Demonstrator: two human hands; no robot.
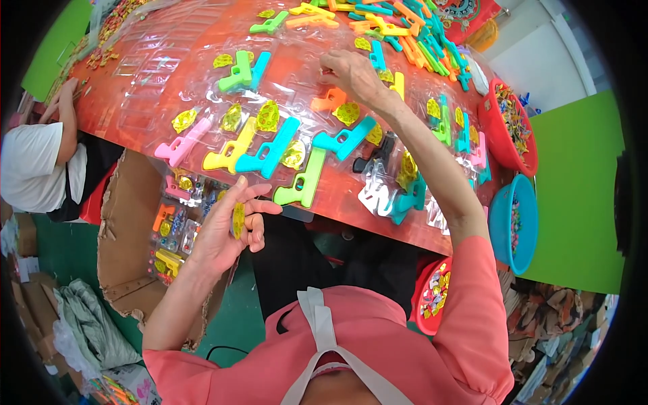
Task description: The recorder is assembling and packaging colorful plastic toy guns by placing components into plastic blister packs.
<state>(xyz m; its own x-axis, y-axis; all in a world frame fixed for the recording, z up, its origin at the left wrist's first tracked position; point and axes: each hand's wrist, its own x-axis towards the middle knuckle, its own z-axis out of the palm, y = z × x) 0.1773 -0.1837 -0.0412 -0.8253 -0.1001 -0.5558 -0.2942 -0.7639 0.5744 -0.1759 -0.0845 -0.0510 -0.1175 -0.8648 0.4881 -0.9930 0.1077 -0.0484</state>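
My left hand is raised off the table's near edge, index finger stretched out and the other fingers curled. It holds a small yellow patterned disc between palm and fingers. My right hand reaches far over the table with its fingers pinched together. What they hold, if anything, is hidden. Just below those fingers an orange toy gun sits in a clear plastic tray. More trays around hold a blue toy gun, a yellow toy gun and a lime toy gun, several with yellow discs beside them.
A heap of toy guns covers the back of the red table. Red and blue basins stand at the right. A cardboard box with packed trays is below left. Another person sits at the far left.
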